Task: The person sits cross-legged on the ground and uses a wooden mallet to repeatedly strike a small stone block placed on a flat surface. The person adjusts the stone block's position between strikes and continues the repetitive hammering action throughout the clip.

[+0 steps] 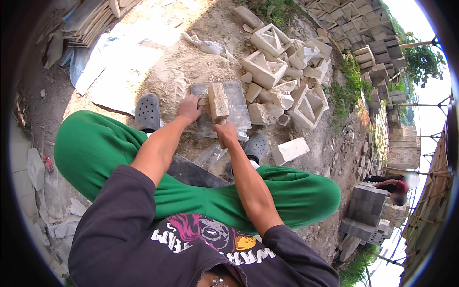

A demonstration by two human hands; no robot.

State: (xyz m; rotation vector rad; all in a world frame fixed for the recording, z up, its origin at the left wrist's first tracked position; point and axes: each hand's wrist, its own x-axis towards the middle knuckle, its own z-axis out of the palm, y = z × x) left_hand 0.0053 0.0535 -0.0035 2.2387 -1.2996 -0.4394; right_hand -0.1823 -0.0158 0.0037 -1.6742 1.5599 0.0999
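Observation:
Between my feet lies a flat dark grey slab (237, 103), dusted with pale crumbs. My right hand (224, 133) is wrapped round the short handle of a wooden mallet (218, 99). Its thick, dusty, block-shaped head is over the middle of the slab; whether it touches the surface I cannot tell. At the slab's left edge is my left hand (190, 108), its fingers curled together by some pale crumbs. What those fingers hold, if anything, is hidden.
Pale broken hollow blocks (282, 71) are heaped right of the slab, with a white block (290, 151) nearer me. Grey clogs (147, 113) flank the slab. A dark board (193, 173) lies between my legs. Far right, a person (397, 185) bends by stacked grey blocks (367, 206).

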